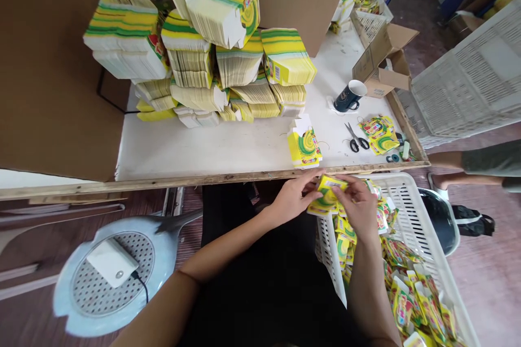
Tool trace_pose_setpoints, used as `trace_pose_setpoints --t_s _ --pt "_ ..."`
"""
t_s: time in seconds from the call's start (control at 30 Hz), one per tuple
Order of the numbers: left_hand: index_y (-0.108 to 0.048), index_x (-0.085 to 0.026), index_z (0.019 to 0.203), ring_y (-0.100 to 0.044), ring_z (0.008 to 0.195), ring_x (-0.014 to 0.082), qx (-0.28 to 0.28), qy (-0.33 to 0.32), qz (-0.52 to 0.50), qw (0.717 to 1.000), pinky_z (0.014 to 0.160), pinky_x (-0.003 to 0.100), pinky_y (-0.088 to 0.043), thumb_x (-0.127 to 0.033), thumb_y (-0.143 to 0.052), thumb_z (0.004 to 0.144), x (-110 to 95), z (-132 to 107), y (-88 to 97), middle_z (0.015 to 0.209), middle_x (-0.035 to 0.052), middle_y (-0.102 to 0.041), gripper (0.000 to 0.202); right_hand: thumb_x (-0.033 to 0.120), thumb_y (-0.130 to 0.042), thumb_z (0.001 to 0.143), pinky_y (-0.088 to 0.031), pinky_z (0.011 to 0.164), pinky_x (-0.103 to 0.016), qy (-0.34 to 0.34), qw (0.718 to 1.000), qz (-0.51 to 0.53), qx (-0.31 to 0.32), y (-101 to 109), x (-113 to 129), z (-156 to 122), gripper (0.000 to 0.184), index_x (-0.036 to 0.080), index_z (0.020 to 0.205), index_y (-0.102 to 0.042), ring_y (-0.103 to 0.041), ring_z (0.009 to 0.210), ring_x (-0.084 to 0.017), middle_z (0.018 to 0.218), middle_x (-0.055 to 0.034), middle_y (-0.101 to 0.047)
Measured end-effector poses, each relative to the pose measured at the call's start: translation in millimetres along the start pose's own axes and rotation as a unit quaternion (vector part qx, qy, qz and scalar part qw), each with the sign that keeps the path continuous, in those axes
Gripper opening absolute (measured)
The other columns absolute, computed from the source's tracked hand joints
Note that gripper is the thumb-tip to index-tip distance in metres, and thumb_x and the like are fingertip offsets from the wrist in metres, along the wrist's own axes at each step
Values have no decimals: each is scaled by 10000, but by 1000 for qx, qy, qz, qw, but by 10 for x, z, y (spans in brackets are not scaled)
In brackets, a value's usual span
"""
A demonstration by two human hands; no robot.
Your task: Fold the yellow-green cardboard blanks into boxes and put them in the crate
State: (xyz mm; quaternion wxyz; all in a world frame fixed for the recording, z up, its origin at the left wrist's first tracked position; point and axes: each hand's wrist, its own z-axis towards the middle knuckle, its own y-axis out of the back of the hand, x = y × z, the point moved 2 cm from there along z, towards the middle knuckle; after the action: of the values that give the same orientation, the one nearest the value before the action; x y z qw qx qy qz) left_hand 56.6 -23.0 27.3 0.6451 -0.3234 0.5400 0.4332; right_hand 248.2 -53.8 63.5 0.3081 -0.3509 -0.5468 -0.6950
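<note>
— Yellow, that thing you hold?
— Yellow and green, a small flat carton [330,186]. My left hand [293,200] and right hand [359,207] both pinch it, above the white basket [411,211].
— How many?
— One gripped. Beyond my hands: one scissors [357,141], one mug [349,96].

The left hand [293,199] and right hand [358,207] are bare, clothing [260,282] black.
</note>
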Motion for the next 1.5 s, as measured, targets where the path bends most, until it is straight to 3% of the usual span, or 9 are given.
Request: trace_pose_setpoints --t_s 0.13,0.23,0.37,0.6,0.67,0.77,0.93,1.2,1.5 --pt "-471 -118 1506 -403 1515 319 -26 -67 281 957 1279 588 -265 -221 -608 965 115 282 117 1561 196 -500 568 474 -793 793 -381 611 -294 24 989 -115 -85 343 -56 0 445 234 1166 -756 -389 634 -126 965 -45 -661" --pt "-626 -95 1349 -464 1476 310 -4 -68 373 925 1271 570 -313 -153 -573 966 289 411 211 1479 184 -592 391 481 -783 795 -370 584 -293 -11 994 -87 -66 349 -119 -3 478 237 1203 -744 -378 606 -119 950 -40 -680" --pt "-722 -160 1183 -615 1344 236 -40 -146 359 921 1141 440 -535 -122 -484 999 401 298 232 1310 116 -727 303 498 -755 810 -397 557 -281 -103 992 42 -63 50 -177 -10 435 180 1108 -759 -473 587 -120 852 -53 -719" --pt "-638 -172 1343 -574 1388 215 -28 -351 194 916 1152 385 -525 -65 -559 965 119 -134 10 1333 133 -710 401 435 -875 671 -466 587 -253 -179 931 291 -128 -400 -131 33 512 184 1086 -707 -595 622 -121 772 -11 -728" --pt "-589 -206 1417 -509 1447 242 -63 -303 113 944 1201 433 -464 -129 -616 957 51 -143 7 1459 147 -620 468 387 -913 620 -495 619 -249 -166 917 331 -150 -420 -108 16 518 197 1048 -691 -631 650 -120 784 -3 -736" --pt "-546 -232 1471 -487 1461 295 -117 -133 -85 981 1209 484 -425 -366 -701 927 53 -59 100 1547 157 -531 581 403 -899 659 -545 669 -286 -147 927 327 -108 -448 -75 -38 445 204 997 -689 -679 691 -149 803 -28 -758" --pt "-719 -151 1259 -655 1256 356 63 85 -320 941 1078 481 -513 -597 -816 746 96 38 200 1281 181 -726 687 456 -871 703 -598 788 -385 -146 937 314 -36 -523 -68 -125 370 229 968 -745 -733 826 -212 919 -69 -793" --pt "-743 -173 1201 -671 1223 338 90 105 -362 922 1026 427 -522 -543 -875 694 2 -27 199 1343 180 -689 642 503 -854 734 -589 935 -462 -152 940 303 34 -553 -61 -191 359 253 987 -808 -741 931 -245 973 -55 -798" --pt "-694 -137 1049 -737 910 241 -26 145 -300 943 861 374 -578 -633 -806 727 174 -7 119 983 97 -775 601 514 -815 768 -606 777 -401 -138 957 254 19 -630 35 -177 326 203 848 -757 -706 777 -227 823 -49 -760"
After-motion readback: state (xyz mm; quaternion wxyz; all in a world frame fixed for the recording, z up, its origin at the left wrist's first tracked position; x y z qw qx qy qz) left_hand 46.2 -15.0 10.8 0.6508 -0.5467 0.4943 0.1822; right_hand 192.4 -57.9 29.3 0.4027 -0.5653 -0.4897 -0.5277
